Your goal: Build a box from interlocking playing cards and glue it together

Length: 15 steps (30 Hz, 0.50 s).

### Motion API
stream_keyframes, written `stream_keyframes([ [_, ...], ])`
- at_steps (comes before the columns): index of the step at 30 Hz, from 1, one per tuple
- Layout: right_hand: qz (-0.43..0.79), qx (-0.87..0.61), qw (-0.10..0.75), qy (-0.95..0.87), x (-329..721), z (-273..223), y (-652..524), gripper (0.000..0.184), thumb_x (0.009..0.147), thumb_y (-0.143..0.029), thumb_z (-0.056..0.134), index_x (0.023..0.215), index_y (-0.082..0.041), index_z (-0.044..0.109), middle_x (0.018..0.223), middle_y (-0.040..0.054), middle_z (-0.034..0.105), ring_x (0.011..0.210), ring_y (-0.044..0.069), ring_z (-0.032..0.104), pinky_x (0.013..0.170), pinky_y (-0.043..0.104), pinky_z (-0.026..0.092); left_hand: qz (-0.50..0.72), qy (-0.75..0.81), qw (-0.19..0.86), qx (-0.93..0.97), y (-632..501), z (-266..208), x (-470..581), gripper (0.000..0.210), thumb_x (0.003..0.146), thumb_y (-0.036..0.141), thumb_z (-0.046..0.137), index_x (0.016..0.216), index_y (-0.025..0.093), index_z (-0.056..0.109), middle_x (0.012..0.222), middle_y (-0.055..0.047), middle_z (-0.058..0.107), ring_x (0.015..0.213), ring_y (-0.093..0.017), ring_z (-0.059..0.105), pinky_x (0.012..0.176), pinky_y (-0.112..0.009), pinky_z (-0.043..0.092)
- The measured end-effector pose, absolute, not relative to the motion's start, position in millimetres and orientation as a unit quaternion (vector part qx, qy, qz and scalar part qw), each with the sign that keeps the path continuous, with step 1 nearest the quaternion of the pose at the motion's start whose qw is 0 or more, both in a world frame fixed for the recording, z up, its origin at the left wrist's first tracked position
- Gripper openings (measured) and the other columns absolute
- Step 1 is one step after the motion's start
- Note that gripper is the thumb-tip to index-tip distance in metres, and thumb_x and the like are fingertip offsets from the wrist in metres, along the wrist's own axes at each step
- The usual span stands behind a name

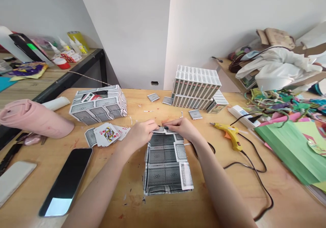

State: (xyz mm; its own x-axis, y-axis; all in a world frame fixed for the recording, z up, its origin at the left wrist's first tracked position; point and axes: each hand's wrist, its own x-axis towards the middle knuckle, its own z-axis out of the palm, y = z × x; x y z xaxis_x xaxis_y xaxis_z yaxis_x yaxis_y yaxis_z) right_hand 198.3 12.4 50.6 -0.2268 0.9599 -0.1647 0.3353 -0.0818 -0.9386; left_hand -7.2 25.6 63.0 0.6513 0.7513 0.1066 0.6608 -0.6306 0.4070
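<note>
An open-topped box (164, 156) covered in grey-backed playing cards sits in front of me. At its far edge, my left hand (146, 131) pinches a playing card (160, 129) with closed fingers. Just beside it, my right hand (183, 127) presses its fingers together on the neighbouring card along the same edge. Single cards overlap down the box's right side, the nearest one (186, 176) at the front corner. To the left lies a loose fan of playing cards (107, 134), some face up. Fingertips partly hide the cards being held.
A finished-looking card-covered box (98, 105) stands at the back left. Card packs (196, 87) are stacked at the back. On the right are a yellow glue gun (229, 133) with its cord, a power strip (243, 116) and green paper (287, 150). A phone (67, 180) lies front left.
</note>
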Motion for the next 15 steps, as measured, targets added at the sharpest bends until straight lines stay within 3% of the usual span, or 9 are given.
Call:
stream_keyframes([
  [6, 0.515, -0.563, 0.322, -0.561, 196, 46, 14, 0.022, 0.068, -0.026, 0.065, 0.088, -0.02, 0.073, 0.094, 0.0028, 0.072, 0.092, 0.019, 0.065, 0.081, 0.029, 0.049, 0.143, 0.38, 0.191, 0.894, 26, 62, -9, 0.036, 0.074, 0.006, 0.04, 0.092, 0.025, 0.064, 0.091, 0.001, 0.066, 0.082, -0.015, 0.061, 0.074, -0.025, 0.043],
  [11, 0.533, -0.576, 0.309, -0.537, 192, 47, 12, 0.026, 0.071, -0.037, 0.062, 0.085, -0.018, 0.073, 0.087, 0.0025, 0.072, 0.083, 0.02, 0.066, 0.069, 0.026, 0.051, 0.153, 0.371, 0.215, 0.89, 28, 61, -11, 0.038, 0.073, 0.005, 0.039, 0.094, 0.025, 0.064, 0.095, 0.0, 0.066, 0.086, -0.016, 0.061, 0.075, -0.026, 0.044],
  [15, 0.508, -0.581, 0.323, -0.547, 187, 49, 10, 0.025, 0.07, -0.032, 0.064, 0.088, -0.018, 0.073, 0.088, 0.0015, 0.072, 0.086, 0.02, 0.065, 0.072, 0.025, 0.05, 0.159, 0.37, 0.221, 0.888, 28, 59, -11, 0.039, 0.072, 0.005, 0.04, 0.094, 0.026, 0.065, 0.094, 0.001, 0.067, 0.085, -0.016, 0.061, 0.075, -0.026, 0.045],
])
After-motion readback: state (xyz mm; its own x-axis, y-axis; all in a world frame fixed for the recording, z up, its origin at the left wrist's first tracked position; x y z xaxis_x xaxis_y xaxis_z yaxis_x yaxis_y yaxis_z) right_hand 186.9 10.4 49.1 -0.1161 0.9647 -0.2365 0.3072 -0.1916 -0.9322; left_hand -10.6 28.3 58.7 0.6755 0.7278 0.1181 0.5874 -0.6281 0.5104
